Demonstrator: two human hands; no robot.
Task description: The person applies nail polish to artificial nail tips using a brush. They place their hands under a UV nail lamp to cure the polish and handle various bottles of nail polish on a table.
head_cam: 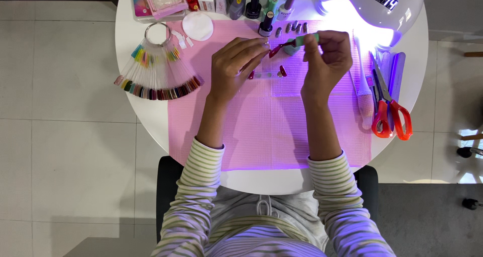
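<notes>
The left hand (235,66) is pinching a red nail tip (274,50) between its fingertips, while the right hand (327,56) is gripping a green-handled brush (302,41), both hovering over the pink mat (261,131); the brush is lying roughly left to right, its bristle end pointing left at the nail tip, and the tip's long axis is slanting up to the right; two more red nail tips (283,71) are resting on a clear strip below; one pair of red scissors (390,111) is lying to the right, beside one glowing curing lamp (367,10).
</notes>
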